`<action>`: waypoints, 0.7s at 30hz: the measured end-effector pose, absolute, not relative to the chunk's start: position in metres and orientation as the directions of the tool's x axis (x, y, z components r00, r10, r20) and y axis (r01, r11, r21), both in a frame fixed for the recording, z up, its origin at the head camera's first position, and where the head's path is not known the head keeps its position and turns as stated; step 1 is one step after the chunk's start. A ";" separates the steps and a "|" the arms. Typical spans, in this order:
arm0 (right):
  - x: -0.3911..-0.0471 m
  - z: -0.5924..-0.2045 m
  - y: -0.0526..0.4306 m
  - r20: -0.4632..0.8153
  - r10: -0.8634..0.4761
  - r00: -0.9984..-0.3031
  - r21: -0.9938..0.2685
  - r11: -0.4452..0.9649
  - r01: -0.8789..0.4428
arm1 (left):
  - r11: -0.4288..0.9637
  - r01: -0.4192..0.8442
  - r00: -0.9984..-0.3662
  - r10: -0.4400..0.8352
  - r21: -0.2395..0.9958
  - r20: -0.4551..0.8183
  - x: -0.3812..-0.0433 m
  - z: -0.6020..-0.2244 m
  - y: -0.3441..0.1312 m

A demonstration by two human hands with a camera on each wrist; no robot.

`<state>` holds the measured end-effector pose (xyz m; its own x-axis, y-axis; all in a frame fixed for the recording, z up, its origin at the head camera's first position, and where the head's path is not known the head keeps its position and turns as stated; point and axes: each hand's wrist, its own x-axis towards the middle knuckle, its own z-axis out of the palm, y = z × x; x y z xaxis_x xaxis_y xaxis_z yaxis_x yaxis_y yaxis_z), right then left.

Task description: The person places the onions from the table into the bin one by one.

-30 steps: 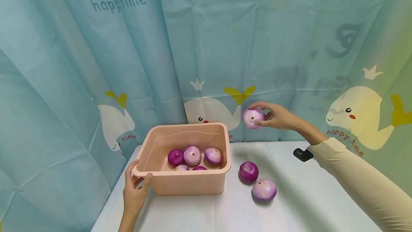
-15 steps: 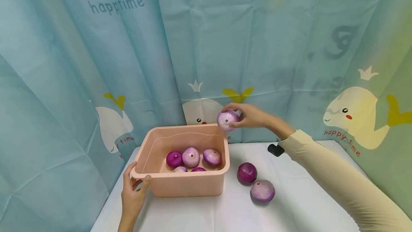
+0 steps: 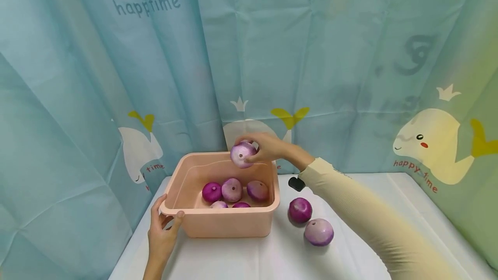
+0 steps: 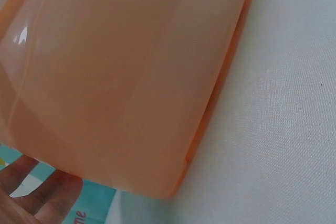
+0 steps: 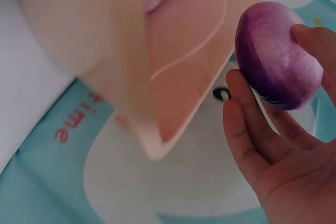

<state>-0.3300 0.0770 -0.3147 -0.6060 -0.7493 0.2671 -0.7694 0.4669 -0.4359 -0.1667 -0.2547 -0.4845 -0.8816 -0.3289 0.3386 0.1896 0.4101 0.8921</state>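
My right hand [image 3: 266, 147] holds a pale purple onion [image 3: 243, 154] between thumb and fingers, above the back right part of a pink plastic bin [image 3: 229, 224]. In the right wrist view the same onion [image 5: 278, 56] shows streaked purple skin, its side pinched by the thumb. Several onions lie inside the bin, among them a dark purple one [image 3: 212, 192] and a paler one [image 3: 232, 189]; the front wall partly hides two. My left hand [image 3: 162, 237] grips the bin's front left corner, thumb over the rim. In the left wrist view its fingers [image 4: 60, 198] rest against the bin wall [image 4: 121, 93].
On the white table [image 3: 218, 262], right of the bin, sit a dark purple onion [image 3: 300, 210] and a pale one [image 3: 319, 232], side by side. A black device [image 3: 297, 183] is at the right wrist. A blue curtain [image 3: 272, 55] with whale prints hangs close behind.
My right hand has carried the onion leftward, from right of the bin to over its inside, slightly lower. The left hand keeps its grip on the corner.
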 end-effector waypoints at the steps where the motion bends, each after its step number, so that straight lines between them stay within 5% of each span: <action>1: -0.330 -0.315 0.072 0.263 -0.754 -0.602 -0.428 0.468 -0.773 | 0.408 0.189 -0.882 -0.329 0.893 0.337 -0.167 -0.484 -0.255; 21: -0.323 -0.328 0.021 0.178 -0.816 -0.549 -0.508 0.402 -0.762 | 0.414 0.195 -0.880 -0.327 0.889 0.345 -0.167 -0.485 -0.255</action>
